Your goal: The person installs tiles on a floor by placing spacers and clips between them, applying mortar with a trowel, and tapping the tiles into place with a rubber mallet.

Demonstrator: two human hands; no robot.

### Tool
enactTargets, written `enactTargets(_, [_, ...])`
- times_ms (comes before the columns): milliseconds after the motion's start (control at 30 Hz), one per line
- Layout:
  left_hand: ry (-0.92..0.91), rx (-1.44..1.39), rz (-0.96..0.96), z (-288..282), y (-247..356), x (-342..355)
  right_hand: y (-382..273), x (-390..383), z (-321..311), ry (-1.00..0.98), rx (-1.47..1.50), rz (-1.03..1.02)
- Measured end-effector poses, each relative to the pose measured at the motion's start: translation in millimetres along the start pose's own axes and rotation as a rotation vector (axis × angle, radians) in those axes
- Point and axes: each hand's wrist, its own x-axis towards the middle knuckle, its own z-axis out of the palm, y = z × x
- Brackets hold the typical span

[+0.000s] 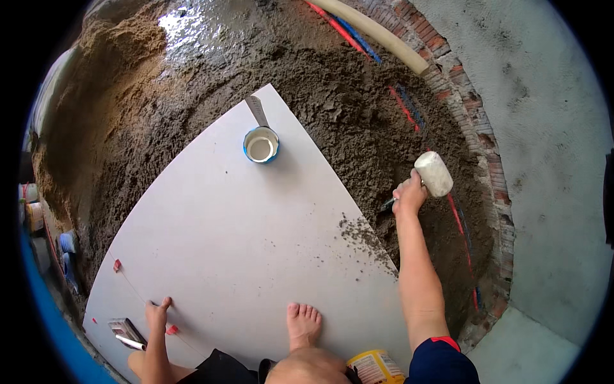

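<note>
My right hand (pixel 409 194) grips a mallet with a white, rounded head (pixel 433 174), closed around its handle close to the head. The dark handle end points left, and the mallet is held over the mortar beside the tile's right edge. My left hand (pixel 157 313) rests on the large light-grey tile (pixel 217 217), thumb spread from the fingers, with no tool visible in it. Near it, a red clip (pixel 171 329) sits on the thin joint line, with another red clip (pixel 117 265) farther along. Mortar crumbs (pixel 361 240) are scattered by the tile's right edge.
A blue-rimmed round container (pixel 261 146) stands on the tile's far part, with a flat grey strip (pixel 257 110) beside it. Damp mortar (pixel 345 121) surrounds the tile. Red and blue pipes (pixel 403 109), a beige pipe (pixel 377 32), brickwork (pixel 489 147) and a yellow bucket (pixel 377 368) lie around.
</note>
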Motion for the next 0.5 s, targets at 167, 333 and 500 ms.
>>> enactTargets(167, [0.058, -0.188, -0.083, 7.4, -8.8, 12.1, -95.2, 11.3, 28.8, 0.081, -0.017, -0.162])
enactTargets(333, [0.03, -0.082, -0.01, 15.3, 10.3, 4.4, -194.8, 66.5, -7.1, 0.024, 0.022, -0.591])
enactTargets(500, [-0.008, -0.115, -0.088, 5.4, 31.7, 10.3, 33.1, 1.4, 73.5, 0.128, 0.139, 0.027])
